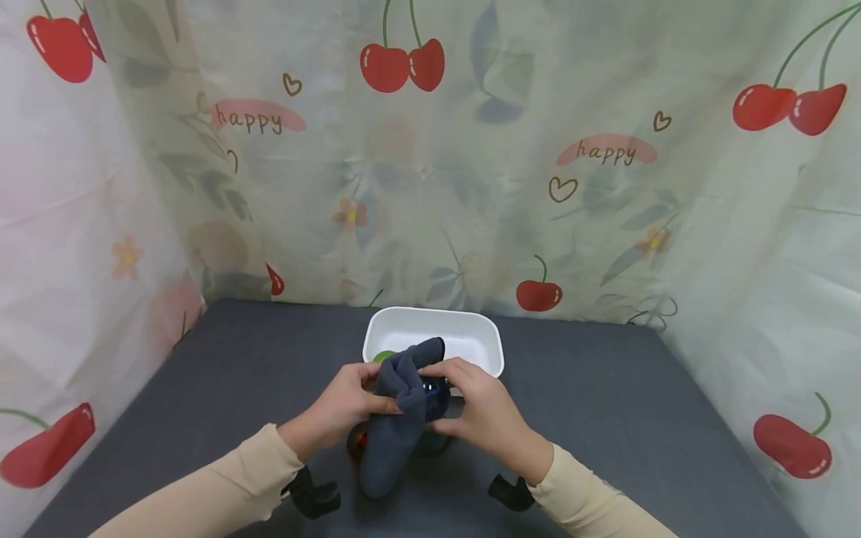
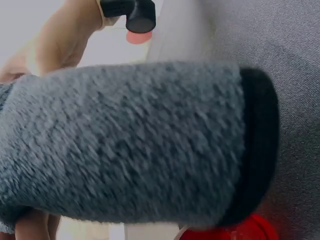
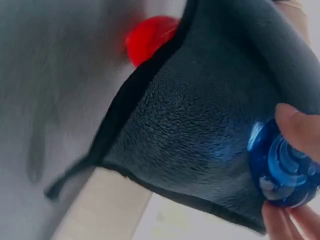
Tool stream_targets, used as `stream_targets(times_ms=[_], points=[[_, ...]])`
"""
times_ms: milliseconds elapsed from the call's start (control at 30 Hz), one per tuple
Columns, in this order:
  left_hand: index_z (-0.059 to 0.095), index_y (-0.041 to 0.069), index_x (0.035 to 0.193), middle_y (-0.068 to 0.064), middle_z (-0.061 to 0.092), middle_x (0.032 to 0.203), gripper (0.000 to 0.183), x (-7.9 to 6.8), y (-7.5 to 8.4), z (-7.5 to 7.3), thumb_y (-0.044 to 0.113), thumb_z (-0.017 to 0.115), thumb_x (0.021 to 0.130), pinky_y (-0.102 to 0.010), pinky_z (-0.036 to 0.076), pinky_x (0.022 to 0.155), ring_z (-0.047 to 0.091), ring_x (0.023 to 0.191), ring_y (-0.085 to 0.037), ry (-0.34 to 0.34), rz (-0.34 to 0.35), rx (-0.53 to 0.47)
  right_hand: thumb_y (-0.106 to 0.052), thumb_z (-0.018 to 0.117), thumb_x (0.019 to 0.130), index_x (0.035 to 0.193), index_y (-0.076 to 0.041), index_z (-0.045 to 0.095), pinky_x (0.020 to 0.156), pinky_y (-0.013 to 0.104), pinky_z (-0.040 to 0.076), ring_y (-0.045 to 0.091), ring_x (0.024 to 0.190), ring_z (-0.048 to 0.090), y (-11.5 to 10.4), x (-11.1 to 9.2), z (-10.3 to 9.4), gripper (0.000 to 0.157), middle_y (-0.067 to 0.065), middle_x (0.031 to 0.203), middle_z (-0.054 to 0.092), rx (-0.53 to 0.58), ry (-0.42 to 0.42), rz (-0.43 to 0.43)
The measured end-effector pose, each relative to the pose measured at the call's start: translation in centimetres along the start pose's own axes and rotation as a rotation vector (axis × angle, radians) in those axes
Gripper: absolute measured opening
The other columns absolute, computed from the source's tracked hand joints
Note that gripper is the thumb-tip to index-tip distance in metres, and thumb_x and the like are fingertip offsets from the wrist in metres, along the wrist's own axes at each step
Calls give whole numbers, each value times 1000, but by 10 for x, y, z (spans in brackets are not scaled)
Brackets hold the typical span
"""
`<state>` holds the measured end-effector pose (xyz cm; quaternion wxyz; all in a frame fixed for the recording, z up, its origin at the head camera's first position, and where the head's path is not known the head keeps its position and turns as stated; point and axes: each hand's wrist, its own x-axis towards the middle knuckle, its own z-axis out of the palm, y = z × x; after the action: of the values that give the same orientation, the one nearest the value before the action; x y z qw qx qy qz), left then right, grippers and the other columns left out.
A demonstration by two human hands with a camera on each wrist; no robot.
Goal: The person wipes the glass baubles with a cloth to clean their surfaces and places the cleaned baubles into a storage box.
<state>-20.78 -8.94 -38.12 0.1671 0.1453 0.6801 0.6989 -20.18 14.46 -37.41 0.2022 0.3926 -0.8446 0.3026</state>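
Observation:
My left hand [image 1: 343, 403] grips a dark grey plush cloth [image 1: 397, 433] with black edging; one end of it hangs down toward the table. A shiny dark blue round glass-like object [image 1: 436, 397] is held between the thumb and fingers of my right hand [image 1: 487, 411], against the cloth. Concentric rings show on this blue object [image 3: 282, 170] in the right wrist view. Folded cloth [image 2: 130, 145] fills most of the left wrist view, hiding much of the left hand. Partly behind the cloth, a red shiny round object [image 3: 150, 40] sits on the table.
Just beyond my hands stands a white rectangular basin [image 1: 494, 351], with a green item [image 1: 383, 356] at its near left side. A dark grey cover lies over the table [image 1: 592, 418]. Cherry-printed curtains [image 1: 430, 187] enclose the back and sides. Black wrist mounts [image 1: 316, 497] hang below both wrists.

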Motion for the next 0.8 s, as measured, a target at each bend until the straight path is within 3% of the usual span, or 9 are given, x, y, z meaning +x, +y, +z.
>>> stream_targets(times_ms=[200, 267, 333, 400, 500, 567, 600, 700, 800], points=[[59, -11, 117, -3, 68, 102, 40, -2, 4, -3, -1, 73, 80, -31, 55, 78, 66, 91, -15, -31, 5, -79, -2, 88, 65, 124, -11, 59, 92, 30, 53, 14, 114, 59, 8, -4, 0, 66, 9, 124, 60, 602, -15, 183], [56, -11, 121, -4, 67, 105, 45, -2, 6, -3, -2, 72, 80, -32, 55, 80, 65, 94, -15, -48, -3, -73, 2, 86, 65, 125, -7, 57, 92, 32, 53, 18, 115, 60, 7, -4, 2, 68, 13, 128, 56, 674, 2, 201], [52, -10, 128, -8, 65, 112, 52, -1, 8, -1, -1, 72, 80, -33, 55, 82, 64, 97, -16, -56, -13, -64, 2, 86, 65, 125, -7, 56, 91, 31, 53, 20, 115, 60, 3, -4, 5, 68, 13, 127, 53, 591, 21, 188], [50, -8, 133, -13, 64, 119, 59, 1, 8, 0, 2, 74, 80, -34, 55, 84, 64, 99, -17, -49, -17, -41, -2, 88, 64, 122, -8, 57, 90, 29, 53, 20, 113, 61, -1, -2, 6, 67, 8, 124, 54, 364, 37, 140], [50, -7, 135, -18, 62, 125, 62, 2, 5, 1, 7, 77, 80, -33, 56, 83, 65, 99, -17, -24, -9, -1, -14, 92, 61, 118, -12, 60, 85, 26, 55, 15, 105, 62, -7, -1, 7, 66, 1, 113, 58, -62, 69, 35], [53, -8, 132, -19, 63, 123, 60, 2, 3, 0, 8, 78, 80, -33, 56, 82, 66, 98, -17, -8, 1, 17, -19, 94, 58, 117, -12, 61, 82, 28, 55, 14, 101, 63, -9, -1, 6, 68, 0, 109, 60, -241, 84, -39], [54, -9, 130, -19, 64, 121, 58, 2, 2, 0, 8, 78, 80, -32, 56, 81, 67, 97, -17, -2, 9, 22, -21, 94, 57, 117, -13, 62, 82, 27, 55, 13, 99, 63, -8, -1, 5, 68, -2, 108, 61, -276, 86, -58], [58, -12, 122, -12, 69, 110, 48, 1, 0, -2, 4, 76, 81, -31, 56, 78, 67, 91, -15, 19, 23, -1, -22, 93, 60, 119, -15, 62, 82, 23, 54, 12, 99, 63, -4, 0, 2, 67, -2, 110, 61, -155, 65, -49], [59, -12, 118, -4, 70, 99, 43, 1, -1, -4, 0, 75, 80, -30, 56, 77, 67, 87, -14, 37, 30, -43, -15, 91, 63, 121, -14, 60, 85, 22, 54, 14, 102, 65, 2, 0, 0, 66, 2, 117, 61, 199, 17, 75]])
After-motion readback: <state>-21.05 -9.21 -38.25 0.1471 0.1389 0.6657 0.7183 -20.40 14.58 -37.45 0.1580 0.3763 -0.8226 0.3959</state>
